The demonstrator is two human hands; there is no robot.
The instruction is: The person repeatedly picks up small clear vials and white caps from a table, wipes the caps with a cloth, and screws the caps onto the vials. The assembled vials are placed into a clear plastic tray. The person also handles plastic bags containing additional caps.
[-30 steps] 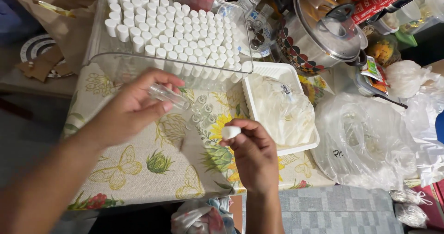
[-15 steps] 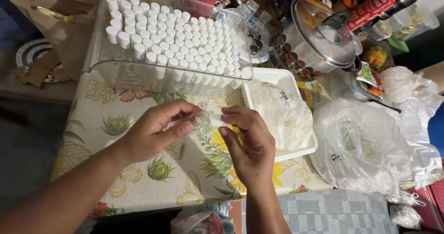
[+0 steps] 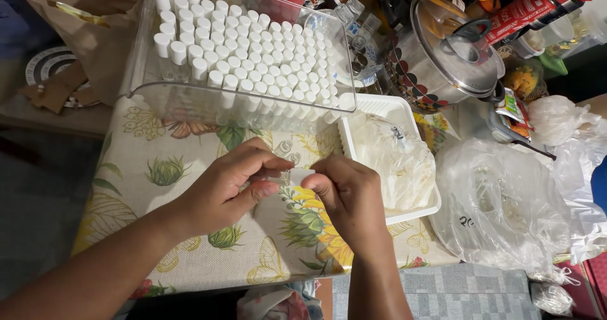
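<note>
My left hand (image 3: pixel 231 187) grips a small clear glass vial (image 3: pixel 278 177), held sideways over the floral tablecloth (image 3: pixel 183 231). My right hand (image 3: pixel 344 196) pinches a white cap (image 3: pixel 302 176) against the vial's mouth; the two hands meet at the middle. Beyond them stands a clear plastic bin (image 3: pixel 158 102) packed with several rows of white-capped vials (image 3: pixel 253 48). A few uncapped vials (image 3: pixel 284 150) stand on the cloth just past my fingers, partly hidden.
A white tray (image 3: pixel 389 105) holding a plastic bag lies right of my hands. A pot with a glass lid (image 3: pixel 452 45), a red bottle (image 3: pixel 525 7) and crumpled plastic bags (image 3: pixel 506 200) crowd the right. A brown paper bag (image 3: pixel 82 23) sits at the far left.
My hands came together: the left brought the vial down and inward, the right raised the white cap to its mouth. The view shifted slightly.
</note>
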